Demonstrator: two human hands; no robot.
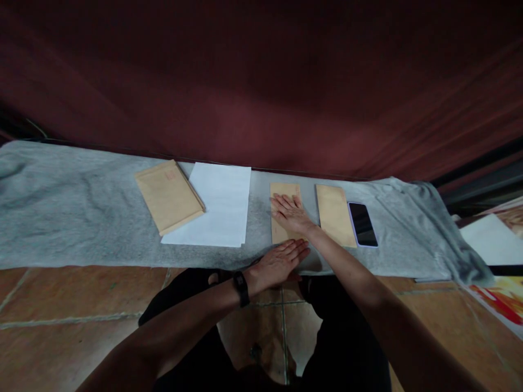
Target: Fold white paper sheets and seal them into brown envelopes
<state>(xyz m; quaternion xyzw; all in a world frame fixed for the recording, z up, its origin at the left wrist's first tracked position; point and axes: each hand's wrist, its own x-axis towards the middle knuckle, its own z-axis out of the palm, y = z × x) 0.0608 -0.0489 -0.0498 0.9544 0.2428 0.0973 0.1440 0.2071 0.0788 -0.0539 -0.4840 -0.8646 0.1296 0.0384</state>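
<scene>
I see the right hand [292, 213] flat and wide open, pressing the small brown envelope [285, 190] on the grey cloth [81, 218]. The left hand [281, 262], also flat and holding nothing, lies at its near edge.

faint red print on large brown envelope [169, 196], too blurred to read

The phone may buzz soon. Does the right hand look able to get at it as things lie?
Probably yes: the right hand lies flat on a small envelope, and only a second envelope, also flat, separates it from the phone.
</scene>
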